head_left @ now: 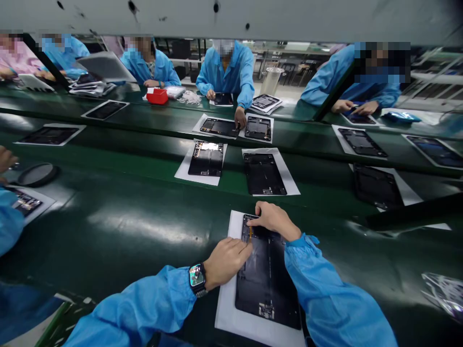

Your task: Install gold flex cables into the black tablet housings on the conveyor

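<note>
An open black tablet shell [265,279] lies on a white sheet [226,313] on the green belt in front of me. My left hand [226,260], with a watch on the wrist, rests at the shell's left edge with fingers curled, pinching a small orange part near the top corner. My right hand [275,219] presses down on the shell's top edge, fingers bent together over it. Both sleeves are blue.
More tablet shells on white sheets lie ahead on the belt, such as a shell [206,159] and a shell [264,173]. Workers in blue coats sit across. A red box [157,96] stands far left. Another person's blue sleeve [9,221] is at my left.
</note>
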The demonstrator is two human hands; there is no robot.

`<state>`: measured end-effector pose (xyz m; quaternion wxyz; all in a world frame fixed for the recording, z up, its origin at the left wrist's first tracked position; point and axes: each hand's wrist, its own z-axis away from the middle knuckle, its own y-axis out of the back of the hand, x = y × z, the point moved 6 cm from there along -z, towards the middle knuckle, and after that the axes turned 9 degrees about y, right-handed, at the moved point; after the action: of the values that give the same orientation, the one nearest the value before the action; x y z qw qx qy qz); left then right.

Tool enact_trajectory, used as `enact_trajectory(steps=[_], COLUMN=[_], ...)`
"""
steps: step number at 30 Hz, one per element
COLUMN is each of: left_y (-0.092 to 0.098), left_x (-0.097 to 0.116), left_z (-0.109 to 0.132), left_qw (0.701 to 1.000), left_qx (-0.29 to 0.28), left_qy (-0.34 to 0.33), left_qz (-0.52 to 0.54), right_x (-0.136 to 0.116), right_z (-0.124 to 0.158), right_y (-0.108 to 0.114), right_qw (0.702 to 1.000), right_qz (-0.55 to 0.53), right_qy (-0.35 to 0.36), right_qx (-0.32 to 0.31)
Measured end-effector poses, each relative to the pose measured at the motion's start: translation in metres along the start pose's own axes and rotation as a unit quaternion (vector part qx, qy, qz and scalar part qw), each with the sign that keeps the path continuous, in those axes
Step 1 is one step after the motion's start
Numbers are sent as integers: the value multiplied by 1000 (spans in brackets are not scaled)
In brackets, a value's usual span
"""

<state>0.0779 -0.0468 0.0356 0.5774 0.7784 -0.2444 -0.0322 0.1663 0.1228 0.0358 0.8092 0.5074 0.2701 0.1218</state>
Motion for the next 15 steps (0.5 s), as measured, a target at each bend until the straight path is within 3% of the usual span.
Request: enact_trajectory(steps=[9, 15], left_y=[0, 1], left_x=[0, -1], left_z=[1, 2], left_qw=[1000, 997], left_qx=[25, 61], left_qy=[12, 6], left_qz=[15, 43], right_x=[-21, -17], right_z=[16, 17], right_y=[-3, -9], right_qw=[986, 984], right_qz=[106, 78], right_qy=[121, 124], right_qx=[50, 104])
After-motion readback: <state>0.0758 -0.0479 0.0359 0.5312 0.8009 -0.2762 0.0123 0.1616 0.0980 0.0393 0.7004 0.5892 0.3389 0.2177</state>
